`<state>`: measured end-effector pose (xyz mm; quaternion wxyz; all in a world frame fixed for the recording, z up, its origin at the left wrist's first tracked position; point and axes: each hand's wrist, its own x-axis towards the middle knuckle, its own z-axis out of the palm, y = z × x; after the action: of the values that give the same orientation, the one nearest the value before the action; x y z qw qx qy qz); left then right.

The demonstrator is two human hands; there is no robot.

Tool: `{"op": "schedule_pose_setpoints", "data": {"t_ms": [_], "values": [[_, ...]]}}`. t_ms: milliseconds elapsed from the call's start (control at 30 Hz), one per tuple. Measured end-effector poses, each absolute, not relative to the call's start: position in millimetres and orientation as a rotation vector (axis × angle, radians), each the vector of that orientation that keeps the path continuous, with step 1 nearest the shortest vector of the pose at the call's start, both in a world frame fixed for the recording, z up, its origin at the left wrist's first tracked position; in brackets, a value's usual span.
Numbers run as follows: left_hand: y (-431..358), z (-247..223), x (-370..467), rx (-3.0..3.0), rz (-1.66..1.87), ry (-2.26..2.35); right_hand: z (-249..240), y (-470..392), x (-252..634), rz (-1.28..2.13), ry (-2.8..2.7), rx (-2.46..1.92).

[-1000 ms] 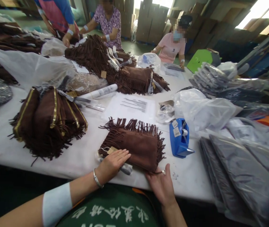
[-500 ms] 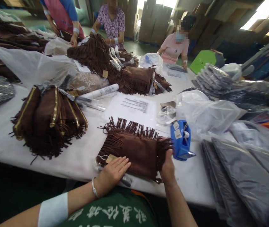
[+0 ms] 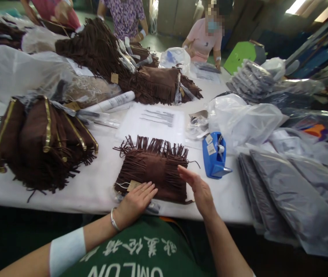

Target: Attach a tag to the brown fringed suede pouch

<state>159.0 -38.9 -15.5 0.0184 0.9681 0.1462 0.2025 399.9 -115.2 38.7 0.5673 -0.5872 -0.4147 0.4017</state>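
Note:
A brown fringed bag [image 3: 155,173] lies flat on the white table in front of me, its fringe spread at the far edge and folded in over both sides. My left hand [image 3: 138,197] rests flat on its lower left part, fingers stretched out. Beside those fingers a tan tag [image 3: 133,186] on a white string lies on the bag. My right hand [image 3: 197,186] is raised at the bag's right side, fingers extended and holding nothing; whether the fingertips touch the fringe I cannot tell.
Left stands a bundle of brown fringed bags with gold zips [image 3: 42,142]. A blue tape dispenser [image 3: 214,156] is to the right, near clear plastic bags [image 3: 245,119] and grey wrapped packages [image 3: 293,196]. A printed sheet [image 3: 152,121] lies ahead. Several people work across the table.
My right hand has let go of the fringe at the bag's right side and opened. That fringe now lies inward across the bag. My left hand stays on the bag.

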Motion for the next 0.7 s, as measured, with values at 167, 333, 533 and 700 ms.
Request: {"op": "schedule_pose_setpoints", "data": {"t_ms": [167, 333, 533, 700], "values": [[-37.1, -17.6, 157.8, 2.915, 0.603, 0.45, 2.9, -176.8, 426.9, 0.904, -0.612, -1.655], [-39.3, -16.2, 158.9, 2.842, 0.592, 0.47, -17.1, -211.8, 409.8, 0.707, -1.016, -1.93], [-38.2, -13.0, 159.8, 2.823, 0.606, 0.471, -7.1, -210.4, 412.1, 0.763, -0.973, -1.947], [-34.8, -14.2, 158.3, 2.792, 0.604, 0.463, -15.2, -207.7, 410.5, 0.884, -0.486, -1.645]]}}
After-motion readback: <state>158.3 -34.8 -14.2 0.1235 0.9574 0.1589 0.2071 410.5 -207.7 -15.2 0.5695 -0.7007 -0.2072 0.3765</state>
